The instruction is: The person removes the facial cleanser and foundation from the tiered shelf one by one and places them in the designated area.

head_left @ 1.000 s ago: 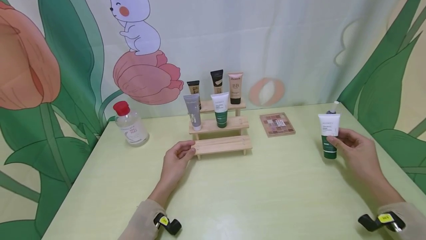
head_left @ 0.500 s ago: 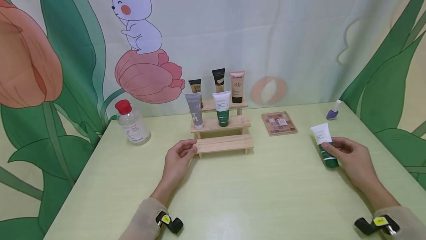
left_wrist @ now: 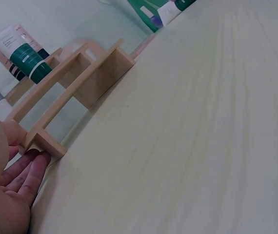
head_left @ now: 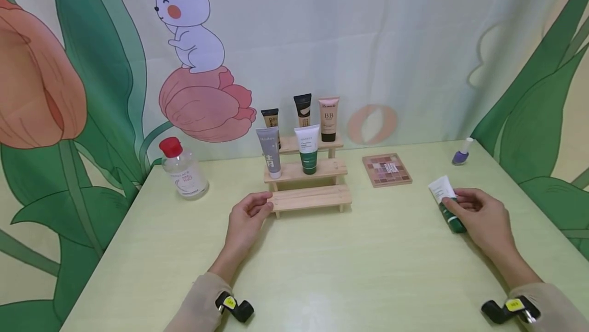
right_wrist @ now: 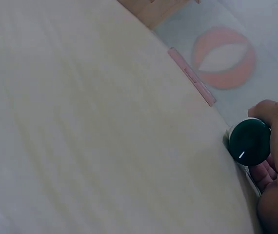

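At the left end of the lowest step of the small wooden stand (head_left: 309, 198), my left hand (head_left: 245, 219) pinches the wood, thumb above and fingers below in the left wrist view. My right hand (head_left: 483, 219) holds a white-and-green squeeze tube (head_left: 443, 189) low over the right side of the table, its white end leaning away and left. In the right wrist view, the tube's round green cap (right_wrist: 249, 142) faces the camera. A similar white-and-green tube (head_left: 307, 142) and a grey tube (head_left: 270, 153) stand on the middle step.
Three slim tubes, including a pink BB tube (head_left: 329, 117), stand on the top step. An eyeshadow palette (head_left: 386, 170) lies right of the stand. A purple nail polish bottle (head_left: 460, 156) stands at the back right. A red-capped clear bottle (head_left: 186, 176) is on the left.
My right hand has lowered the white-and-green tube toward the table and tilted it from upright to leaning. The nail polish bottle behind has come into full view. The left hand keeps its hold.
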Demonstrator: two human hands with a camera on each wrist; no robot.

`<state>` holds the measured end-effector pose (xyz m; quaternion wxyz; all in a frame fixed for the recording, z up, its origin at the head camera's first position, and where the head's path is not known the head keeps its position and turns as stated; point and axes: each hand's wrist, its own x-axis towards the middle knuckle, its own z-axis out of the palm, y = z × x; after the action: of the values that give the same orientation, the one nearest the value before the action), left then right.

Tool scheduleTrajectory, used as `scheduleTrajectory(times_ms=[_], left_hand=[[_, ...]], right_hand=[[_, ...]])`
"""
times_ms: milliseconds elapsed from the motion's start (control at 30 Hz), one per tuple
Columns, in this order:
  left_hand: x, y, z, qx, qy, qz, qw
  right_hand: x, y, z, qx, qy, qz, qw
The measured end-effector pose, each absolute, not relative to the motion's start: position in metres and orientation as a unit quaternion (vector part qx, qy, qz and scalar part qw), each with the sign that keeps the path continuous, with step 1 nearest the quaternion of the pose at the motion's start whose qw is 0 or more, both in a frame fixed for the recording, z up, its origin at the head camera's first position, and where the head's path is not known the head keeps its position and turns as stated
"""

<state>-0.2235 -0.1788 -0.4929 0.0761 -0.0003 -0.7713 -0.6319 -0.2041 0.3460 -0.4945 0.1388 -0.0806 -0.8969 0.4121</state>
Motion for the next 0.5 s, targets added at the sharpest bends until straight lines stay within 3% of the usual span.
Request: scheduleTrajectory(times_ms=[500], left_hand=[[-0.2222,-0.178,-0.4898,0.003,-0.77,-0.633,0.076]], right_hand=[[-0.2074,0.3518,-0.4949,-0.115,-0.87,0.45,0.165]])
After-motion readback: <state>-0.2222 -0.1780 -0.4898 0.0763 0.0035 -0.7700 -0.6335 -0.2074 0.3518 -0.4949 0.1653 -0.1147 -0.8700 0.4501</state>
